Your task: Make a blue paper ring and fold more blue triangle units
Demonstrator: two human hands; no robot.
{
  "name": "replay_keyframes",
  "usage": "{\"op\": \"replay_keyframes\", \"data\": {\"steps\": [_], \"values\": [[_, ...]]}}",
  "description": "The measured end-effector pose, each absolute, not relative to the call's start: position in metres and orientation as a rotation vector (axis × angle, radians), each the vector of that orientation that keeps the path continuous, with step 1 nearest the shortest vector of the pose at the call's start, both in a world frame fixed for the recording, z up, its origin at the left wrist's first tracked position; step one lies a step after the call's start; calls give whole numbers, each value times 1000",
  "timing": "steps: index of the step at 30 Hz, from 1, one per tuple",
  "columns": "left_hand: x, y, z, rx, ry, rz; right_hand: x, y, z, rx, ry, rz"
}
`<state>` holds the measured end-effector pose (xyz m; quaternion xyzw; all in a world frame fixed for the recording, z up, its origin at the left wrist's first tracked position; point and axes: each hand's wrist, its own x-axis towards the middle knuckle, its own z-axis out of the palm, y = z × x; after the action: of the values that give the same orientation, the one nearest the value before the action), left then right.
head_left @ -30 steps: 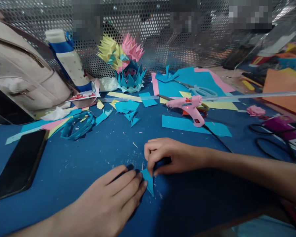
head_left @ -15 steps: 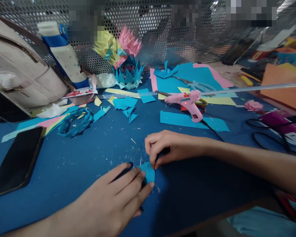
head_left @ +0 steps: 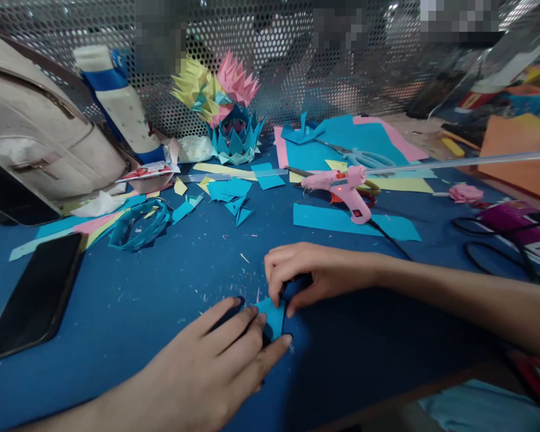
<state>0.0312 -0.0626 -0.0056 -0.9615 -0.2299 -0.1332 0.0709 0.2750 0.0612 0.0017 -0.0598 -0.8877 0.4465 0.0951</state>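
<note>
A small piece of blue paper [head_left: 272, 318] lies on the blue table in front of me, partly hidden under my fingers. My left hand [head_left: 216, 360] rests over its left side, fingers stretched out and fingertips pressing it to the table. At the paper's upper right corner is my right hand [head_left: 297, 276], its index finger on the paper and its thumb at the right edge, with the corner between them. Beyond my hands, a pink glue gun [head_left: 342, 186] with a long clear glue stick lies on a blue paper strip [head_left: 400, 228].
Folded paper flowers [head_left: 236, 135] stand by the perforated metal screen. Light blue scissors [head_left: 369, 158] lie on paper sheets. To the left are a black phone [head_left: 36, 294], a paper ring [head_left: 139, 225], a bottle [head_left: 126, 108] and a bag [head_left: 49, 132]. Paper scraps are scattered around.
My right thumb has moved a little apart from the index finger at the paper's corner. One left finger reaches slightly farther right along the paper's near edge. The view has shifted slightly.
</note>
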Motion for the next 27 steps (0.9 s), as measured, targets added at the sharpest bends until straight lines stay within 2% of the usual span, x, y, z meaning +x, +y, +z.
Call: {"op": "replay_keyframes", "data": {"steps": [27], "values": [[28, -61, -4, -2913, -631, -363, 268, 38, 7, -430, -2708, 1020]]}}
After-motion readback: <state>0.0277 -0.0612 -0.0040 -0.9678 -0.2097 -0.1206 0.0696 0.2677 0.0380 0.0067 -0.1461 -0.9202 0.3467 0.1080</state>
